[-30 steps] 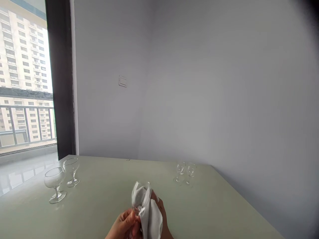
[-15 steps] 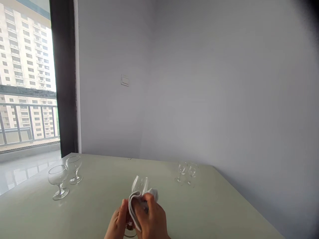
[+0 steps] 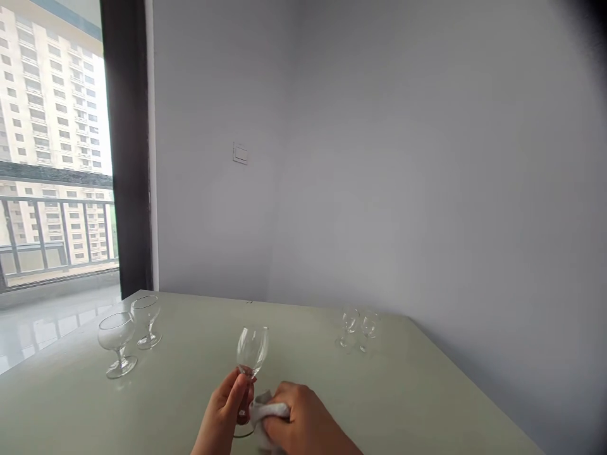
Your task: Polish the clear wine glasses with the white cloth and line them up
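Note:
A clear stemmed wine glass (image 3: 253, 351) is upright in front of me, its bowl uncovered. My left hand (image 3: 230, 401) is closed around the stem just below the bowl. Bunched in the closed fingers of my right hand (image 3: 303, 420) is a pale grey-white cloth (image 3: 268, 411), low beside the stem and close to the left fingers. Part of the glass's round foot shows beneath the hands; the cloth partly covers that area. Whether the foot touches the table I cannot tell.
Two wide-bowled stemmed glasses, a nearer one (image 3: 117, 341) and a farther one (image 3: 147, 321), stand at the left on the pale green table (image 3: 403, 392). Two smaller stemmed glasses (image 3: 368, 328) stand back right. Grey walls (image 3: 379, 158) border the table's far side.
My right hand and the cloth have come down off the bowl, toward the stem and foot, leaving the bowl exposed. My left hand still holds the glass. The view has shifted slightly.

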### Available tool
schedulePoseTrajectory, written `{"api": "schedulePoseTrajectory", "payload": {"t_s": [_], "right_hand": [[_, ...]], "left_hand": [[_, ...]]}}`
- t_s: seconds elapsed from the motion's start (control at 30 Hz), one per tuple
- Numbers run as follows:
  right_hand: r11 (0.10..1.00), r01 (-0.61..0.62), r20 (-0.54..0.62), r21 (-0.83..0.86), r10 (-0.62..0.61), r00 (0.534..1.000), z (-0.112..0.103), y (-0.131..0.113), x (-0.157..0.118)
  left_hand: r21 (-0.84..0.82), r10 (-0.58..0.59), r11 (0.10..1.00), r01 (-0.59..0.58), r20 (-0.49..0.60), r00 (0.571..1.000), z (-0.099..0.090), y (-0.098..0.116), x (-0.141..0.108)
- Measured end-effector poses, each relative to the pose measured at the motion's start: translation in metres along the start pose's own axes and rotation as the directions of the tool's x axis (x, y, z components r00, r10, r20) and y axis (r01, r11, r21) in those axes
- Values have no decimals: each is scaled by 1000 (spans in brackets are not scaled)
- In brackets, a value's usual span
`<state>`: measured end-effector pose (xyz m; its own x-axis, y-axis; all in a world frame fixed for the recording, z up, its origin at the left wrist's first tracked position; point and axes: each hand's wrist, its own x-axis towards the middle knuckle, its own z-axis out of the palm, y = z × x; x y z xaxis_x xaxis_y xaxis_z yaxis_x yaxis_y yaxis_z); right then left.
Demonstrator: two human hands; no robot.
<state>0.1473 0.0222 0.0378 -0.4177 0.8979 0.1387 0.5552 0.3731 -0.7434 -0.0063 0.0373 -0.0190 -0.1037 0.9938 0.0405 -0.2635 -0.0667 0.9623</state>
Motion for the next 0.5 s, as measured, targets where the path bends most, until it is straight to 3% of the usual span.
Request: {"api": "schedulePoseTrajectory", "payload": {"t_s": [0.07,0.17,0.23,0.3,0.43,0.5], "right_hand": [[991,-7,-148,131,27,989,-4,1,2],[972,147,-301,183,-87,950,8,5,7],[962,248,-304,116,-204,931,24,8,9],[965,261,-315,20,-242,918,38,11,10],[982,178,-279,-58,-187,942,39,10,10],[994,96,-219,54,-82,972,28,8,10]], "left_hand": [[-68,-73,995,74,28,997,2,2,1],[-224,-159,960,166,50,986,8,6,-3],[-332,-211,916,223,72,975,11,7,-6],[-400,-250,875,274,112,962,11,8,-7],[-393,-279,862,321,160,947,6,14,-5],[-367,-279,870,329,184,942,6,19,-6]]}}
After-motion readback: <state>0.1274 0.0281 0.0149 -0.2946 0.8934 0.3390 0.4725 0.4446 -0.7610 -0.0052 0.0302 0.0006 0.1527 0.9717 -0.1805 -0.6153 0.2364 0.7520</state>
